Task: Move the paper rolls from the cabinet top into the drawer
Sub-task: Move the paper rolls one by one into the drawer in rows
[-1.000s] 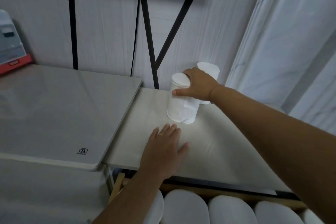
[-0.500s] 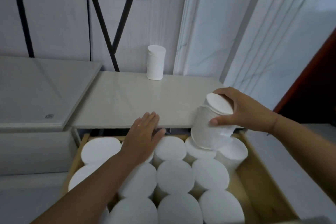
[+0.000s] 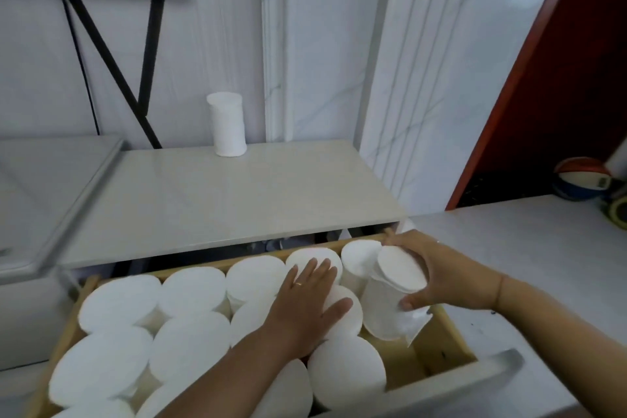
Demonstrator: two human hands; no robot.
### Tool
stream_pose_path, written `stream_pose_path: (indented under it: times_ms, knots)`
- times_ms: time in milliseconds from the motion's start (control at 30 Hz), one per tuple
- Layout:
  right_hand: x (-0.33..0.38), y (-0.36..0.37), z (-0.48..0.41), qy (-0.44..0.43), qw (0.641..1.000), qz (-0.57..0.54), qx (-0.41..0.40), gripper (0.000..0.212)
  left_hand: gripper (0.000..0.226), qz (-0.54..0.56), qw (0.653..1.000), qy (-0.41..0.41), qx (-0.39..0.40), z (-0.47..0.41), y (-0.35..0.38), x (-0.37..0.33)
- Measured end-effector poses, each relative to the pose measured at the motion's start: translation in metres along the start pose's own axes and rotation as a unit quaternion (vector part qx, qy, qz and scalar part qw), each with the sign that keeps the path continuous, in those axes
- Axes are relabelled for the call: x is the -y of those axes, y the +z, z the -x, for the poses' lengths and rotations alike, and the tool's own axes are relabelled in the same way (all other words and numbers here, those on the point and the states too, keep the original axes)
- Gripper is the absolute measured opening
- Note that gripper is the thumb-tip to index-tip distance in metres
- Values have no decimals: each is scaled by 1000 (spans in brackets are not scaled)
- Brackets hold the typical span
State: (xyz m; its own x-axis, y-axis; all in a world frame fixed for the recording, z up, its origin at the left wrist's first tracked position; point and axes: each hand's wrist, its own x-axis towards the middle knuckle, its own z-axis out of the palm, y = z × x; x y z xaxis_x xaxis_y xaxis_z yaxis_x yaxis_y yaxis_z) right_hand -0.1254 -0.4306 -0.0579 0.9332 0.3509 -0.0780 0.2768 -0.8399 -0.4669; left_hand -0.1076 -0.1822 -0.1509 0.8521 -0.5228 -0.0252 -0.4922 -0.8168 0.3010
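Note:
My right hand (image 3: 437, 275) grips a white paper roll (image 3: 392, 299), tilted, low inside the right end of the open wooden drawer (image 3: 451, 339). Its lower end sits in the gap beside the drawer's right wall. My left hand (image 3: 305, 302) lies flat, fingers spread, on the tops of upright rolls in the drawer (image 3: 190, 343). Several white rolls stand packed side by side there. One more paper roll on the cabinet (image 3: 226, 124) stands upright at the back of the grey cabinet top (image 3: 237, 200), against the wall.
A raised grey lid or panel (image 3: 51, 193) adjoins the cabinet top on the left. Black metal struts (image 3: 112, 54) cross the wall behind. The drawer's grey front (image 3: 488, 380) juts toward me. A ball (image 3: 580, 180) lies on the floor at the far right, by a red panel (image 3: 559, 71).
My right hand carried the roll off the cabinet top, over the edge and down into the drawer's right end. My left hand slid from the cabinet top onto the rolls in the drawer.

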Motion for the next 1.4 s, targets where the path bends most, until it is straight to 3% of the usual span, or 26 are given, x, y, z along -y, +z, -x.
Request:
stream_pose_path:
  times_ms: [233, 467, 567, 733, 1000, 1167, 1400]
  knots:
    - [-27, 52, -14, 16, 1000, -27, -1, 80, 87, 45, 999, -13, -27, -6, 10, -20]
    - [-25, 77, -12, 27, 998, 13, -49, 88, 74, -30, 999, -5, -36, -19, 24, -31]
    - [-29, 72, -10, 30, 998, -34, -45, 89, 74, -37, 998, 2, -41, -19, 25, -29]
    - [-33, 68, -8, 100, 980, -141, -102, 68, 76, -40, 998, -2, -47, -17, 24, -31]
    - [-27, 64, -9, 129, 976, -160, -73, 67, 71, -30, 999, 6, -14, -11, 17, -33]
    - [-8, 37, -37, 80, 970, -195, -122, 80, 70, 77, 996, 11, -38, -11, -11, 1]
    - [51, 17, -153, 6, 964, -180, -197, 81, 71, 43, 992, -55, -102, -22, -78, 89]
